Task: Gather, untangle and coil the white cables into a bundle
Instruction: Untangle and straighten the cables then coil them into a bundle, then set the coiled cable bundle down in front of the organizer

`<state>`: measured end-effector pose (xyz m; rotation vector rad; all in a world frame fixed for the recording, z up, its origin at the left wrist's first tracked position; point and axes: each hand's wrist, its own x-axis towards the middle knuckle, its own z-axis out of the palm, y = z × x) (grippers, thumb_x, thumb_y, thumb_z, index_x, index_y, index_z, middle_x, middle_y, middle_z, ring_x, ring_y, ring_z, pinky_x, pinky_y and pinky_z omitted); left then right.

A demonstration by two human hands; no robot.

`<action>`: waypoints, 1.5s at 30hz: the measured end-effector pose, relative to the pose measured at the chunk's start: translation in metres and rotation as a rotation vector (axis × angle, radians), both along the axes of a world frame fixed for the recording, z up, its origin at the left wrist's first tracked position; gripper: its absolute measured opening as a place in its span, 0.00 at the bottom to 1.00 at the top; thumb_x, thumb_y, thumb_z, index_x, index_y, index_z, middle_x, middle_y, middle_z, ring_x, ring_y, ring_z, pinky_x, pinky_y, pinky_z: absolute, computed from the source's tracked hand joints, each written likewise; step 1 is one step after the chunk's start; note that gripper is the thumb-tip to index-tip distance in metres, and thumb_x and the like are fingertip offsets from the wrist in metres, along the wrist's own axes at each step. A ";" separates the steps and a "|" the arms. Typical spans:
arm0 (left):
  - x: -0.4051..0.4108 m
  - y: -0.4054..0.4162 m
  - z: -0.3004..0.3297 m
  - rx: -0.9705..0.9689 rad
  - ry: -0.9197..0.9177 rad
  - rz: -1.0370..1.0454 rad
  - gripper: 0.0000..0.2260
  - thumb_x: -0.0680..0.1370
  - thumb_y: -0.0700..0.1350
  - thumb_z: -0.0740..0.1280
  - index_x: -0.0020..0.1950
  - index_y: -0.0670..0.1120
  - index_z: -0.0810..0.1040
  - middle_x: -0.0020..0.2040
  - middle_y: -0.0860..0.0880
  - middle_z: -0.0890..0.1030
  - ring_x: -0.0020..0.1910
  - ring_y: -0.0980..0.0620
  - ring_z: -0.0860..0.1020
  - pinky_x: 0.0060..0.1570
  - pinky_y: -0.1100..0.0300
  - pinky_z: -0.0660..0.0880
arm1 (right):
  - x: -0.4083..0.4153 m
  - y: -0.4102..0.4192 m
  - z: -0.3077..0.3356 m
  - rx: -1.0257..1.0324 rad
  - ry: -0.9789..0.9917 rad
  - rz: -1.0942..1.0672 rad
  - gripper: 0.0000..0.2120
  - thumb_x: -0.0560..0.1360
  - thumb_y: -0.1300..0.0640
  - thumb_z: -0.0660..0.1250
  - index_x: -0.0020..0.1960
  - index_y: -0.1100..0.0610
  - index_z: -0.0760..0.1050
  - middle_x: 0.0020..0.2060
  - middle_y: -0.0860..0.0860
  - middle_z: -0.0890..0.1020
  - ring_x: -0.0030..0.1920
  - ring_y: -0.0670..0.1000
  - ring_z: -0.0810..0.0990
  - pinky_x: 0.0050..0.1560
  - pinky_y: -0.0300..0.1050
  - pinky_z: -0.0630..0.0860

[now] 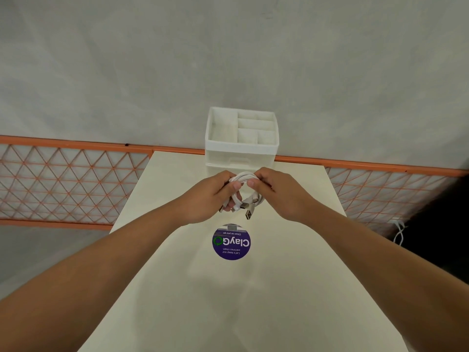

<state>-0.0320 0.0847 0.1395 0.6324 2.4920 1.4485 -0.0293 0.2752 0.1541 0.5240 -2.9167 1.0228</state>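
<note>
A coil of white cables (244, 179) hangs in the air above the far half of the cream table (228, 301). My left hand (213, 196) grips the coil's left side, fingers curled round the strands. My right hand (274, 191) pinches the coil's right side between thumb and fingers. Several metal USB plugs (247, 210) dangle from the bottom of the coil, between the two hands. Part of the loop is hidden inside both hands.
A white desk organiser (242, 146) with divided top compartments and a drawer stands at the table's far edge, just behind the hands. A round purple sticker (231, 243) lies on the table. An orange lattice railing (63, 184) runs behind. Another white cord (399, 232) hangs at the right.
</note>
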 end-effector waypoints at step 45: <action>-0.055 -0.025 -0.065 0.166 -0.022 0.518 0.10 0.84 0.46 0.55 0.54 0.43 0.73 0.39 0.54 0.78 0.31 0.69 0.76 0.32 0.76 0.70 | -0.092 -0.022 -0.108 -0.759 -0.660 -0.514 0.03 0.78 0.58 0.64 0.50 0.56 0.76 0.47 0.53 0.79 0.44 0.53 0.80 0.51 0.49 0.79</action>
